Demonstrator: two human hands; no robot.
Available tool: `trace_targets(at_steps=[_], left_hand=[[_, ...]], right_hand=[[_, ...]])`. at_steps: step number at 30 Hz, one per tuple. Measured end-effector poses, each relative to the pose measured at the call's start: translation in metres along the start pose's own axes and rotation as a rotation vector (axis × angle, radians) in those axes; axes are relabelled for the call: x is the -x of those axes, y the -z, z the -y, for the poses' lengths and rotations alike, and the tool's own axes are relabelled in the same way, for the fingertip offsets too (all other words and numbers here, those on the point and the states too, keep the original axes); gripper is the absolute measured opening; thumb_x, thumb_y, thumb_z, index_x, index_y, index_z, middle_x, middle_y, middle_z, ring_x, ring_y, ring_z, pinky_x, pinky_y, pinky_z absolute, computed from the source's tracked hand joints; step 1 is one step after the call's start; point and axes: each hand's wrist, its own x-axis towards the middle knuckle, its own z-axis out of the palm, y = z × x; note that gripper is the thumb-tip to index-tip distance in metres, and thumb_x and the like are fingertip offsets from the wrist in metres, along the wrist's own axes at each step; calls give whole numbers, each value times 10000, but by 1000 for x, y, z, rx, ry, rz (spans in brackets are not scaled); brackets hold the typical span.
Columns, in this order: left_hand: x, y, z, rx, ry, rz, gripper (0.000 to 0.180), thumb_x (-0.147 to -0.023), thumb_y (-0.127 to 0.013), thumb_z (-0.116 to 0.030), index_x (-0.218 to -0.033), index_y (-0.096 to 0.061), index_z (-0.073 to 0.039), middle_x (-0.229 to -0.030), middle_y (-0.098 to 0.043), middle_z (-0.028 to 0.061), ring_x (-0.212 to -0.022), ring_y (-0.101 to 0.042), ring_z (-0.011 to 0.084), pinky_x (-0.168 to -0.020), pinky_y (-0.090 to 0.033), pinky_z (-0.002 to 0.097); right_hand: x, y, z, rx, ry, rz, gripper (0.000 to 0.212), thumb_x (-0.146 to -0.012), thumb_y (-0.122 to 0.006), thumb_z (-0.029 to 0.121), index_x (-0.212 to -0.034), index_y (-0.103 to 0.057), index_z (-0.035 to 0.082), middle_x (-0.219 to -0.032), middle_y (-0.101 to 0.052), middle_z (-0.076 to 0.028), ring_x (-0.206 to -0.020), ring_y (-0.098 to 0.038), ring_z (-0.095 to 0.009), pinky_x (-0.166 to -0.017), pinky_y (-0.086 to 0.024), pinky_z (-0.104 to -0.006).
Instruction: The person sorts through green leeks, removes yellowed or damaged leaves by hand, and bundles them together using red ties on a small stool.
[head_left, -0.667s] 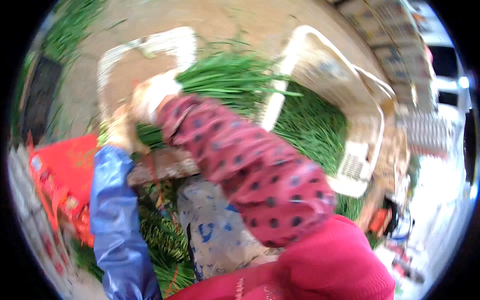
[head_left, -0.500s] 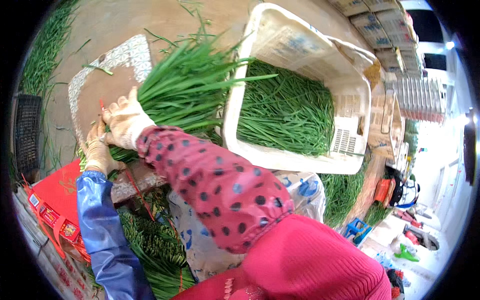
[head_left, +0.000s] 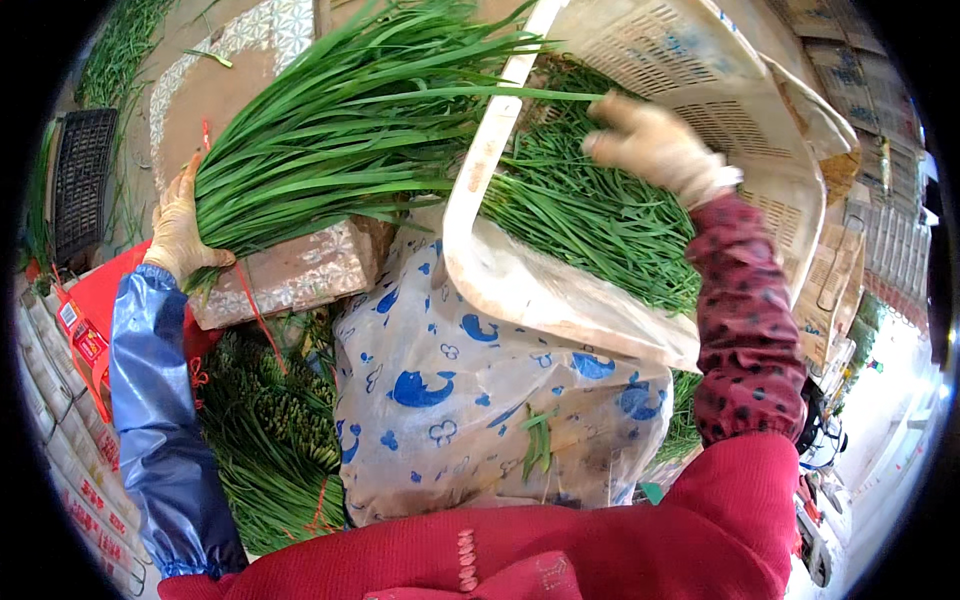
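A big loose bundle of garlic chives [head_left: 340, 130] lies on a low patterned board, its leaf tips reaching over the rim of a white plastic basket [head_left: 478, 175]. My left hand [head_left: 180, 230], in a pale glove, is cupped round the cut ends of this bundle, thumb below and fingers above. Over the basket, my gloved right hand [head_left: 650, 150] hangs with fingers apart and nothing visible in it; it is slightly blurred, near the tip of one long leaf. More chives [head_left: 600, 215] fill the basket beneath it. The patterned board [head_left: 290, 275] shows below the bundle.
Tied chive bundles [head_left: 270, 430] lie below the board, beside a red box [head_left: 115, 290]. A plastic sheet with blue prints [head_left: 430, 400] covers my lap. A black crate [head_left: 82, 185] stands at the far left, with loose chives [head_left: 125, 50] behind it.
My right hand has left the cut ends and swung right over the basket, fingers spread. My left hand stays on the bundle. The view has shifted, showing more of my lap.
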Motion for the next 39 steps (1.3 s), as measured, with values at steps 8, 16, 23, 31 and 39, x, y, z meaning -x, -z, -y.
trace_targets(at_steps=[8,16,23,31,39], left_hand=[[3,-14,8,218,62,-28,1471,-223,-956,-279,-1492,-221,-157,-1379,-388,32,-1268,-383,190,-1171,-253,371],[9,-15,13,433,154,-3,1436,-239,-894,-203,-1498,-204,-156,-1378,-363,-5,-1260,-367,170,-1189,-221,381],[5,-18,16,603,166,20,1472,-201,-895,-211,-1500,-203,-157,-1377,-371,-5,-1258,-373,169,-1187,-227,380],[5,-16,26,699,176,15,1303,-318,-860,-271,-1469,-263,-149,-1337,-412,-11,-1234,-397,154,-1171,-265,385],[5,-15,37,597,184,45,1149,-455,-810,-283,-1466,-283,-141,-1345,-422,-7,-1239,-395,149,-1163,-278,403]], right_hand=[[-53,-184,27,142,-30,476,952,-707,-740,473,-1415,-304,11,-1447,-357,-210,-1342,-348,-335,-1059,-321,-491],[-69,-237,45,96,-6,463,827,-692,-716,535,-1303,-475,33,-1158,-630,-120,-1082,-606,-264,-879,-433,-486],[-93,-249,23,-238,140,734,731,-660,-746,487,-1198,-587,18,-1126,-649,-160,-1072,-612,-283,-890,-469,-425],[-90,-222,17,-331,176,963,820,-638,-777,442,-1299,-527,27,-1211,-611,-194,-1121,-577,-326,-960,-449,-392],[-28,-142,32,-650,69,1021,762,-586,-827,183,-1291,-545,113,-1174,-629,-122,-1060,-607,-291,-970,-457,-335]])
